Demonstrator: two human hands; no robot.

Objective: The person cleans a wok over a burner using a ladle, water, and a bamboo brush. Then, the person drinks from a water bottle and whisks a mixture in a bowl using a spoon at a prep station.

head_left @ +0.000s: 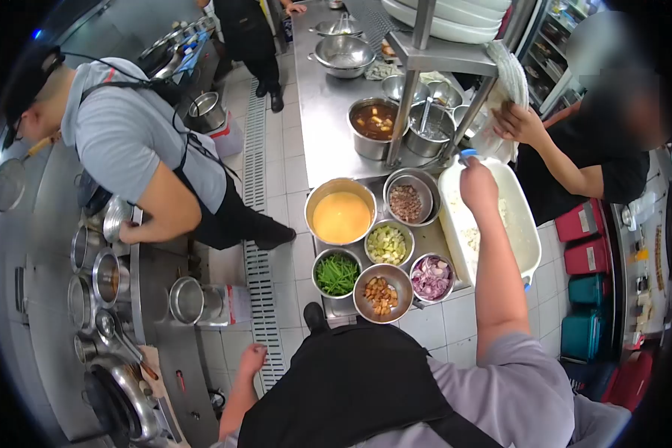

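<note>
Steel shelf [442,58] overhangs near tub [528,243].

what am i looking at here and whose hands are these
No machine here: a person works bare-handed. The single picture comes from a camera on their head, looking forward and down. The right hand is over a white rectangular tub with pale crumbly food, and seems to grip a mostly hidden blue-ended tool. The left hand hangs free, with nothing visible in it. On the grey metal surface stand round metal bowls of yellow liquid, chopped green leaves, diced pale green pieces, brown chunks, purple and white slices and brownish bits. A person in a grey shirt stands off left.
</note>
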